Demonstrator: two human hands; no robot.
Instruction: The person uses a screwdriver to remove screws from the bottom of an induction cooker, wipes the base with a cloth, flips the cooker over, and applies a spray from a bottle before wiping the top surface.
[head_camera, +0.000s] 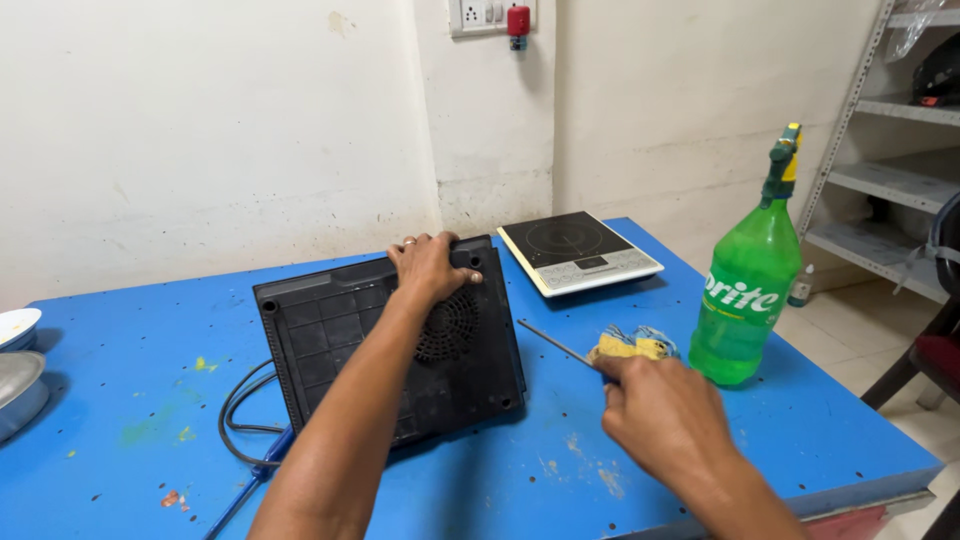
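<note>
The cooktop (390, 340) lies upside down on the blue counter (140, 400), its black ribbed underside facing up, directly under my left hand (430, 268). That hand rests flat over the far edge, fingers spread and curled over the rim just above the round fan grille (447, 325). I judge the body stiff and fairly heavy, its plastic shell smooth enough to slide on the counter, so the rim and corners are the places to take hold, not the thin grille slats. Its glass face is down, which I judge fragile if it is dropped.

My right hand (668, 415) is closed on a thin metal tool (555, 343) with a yellow cloth (630, 347) bunched at the grip; the tip points toward the cooktop's near right edge without touching it.

The cord (240, 410) loops out to the left of my left arm. Beyond my left hand sits a second cooktop (580, 252), face up. A green spray bottle (748, 290) stands just beyond my right hand. Far left, bowls (18, 365) sit at the counter's edge.
</note>
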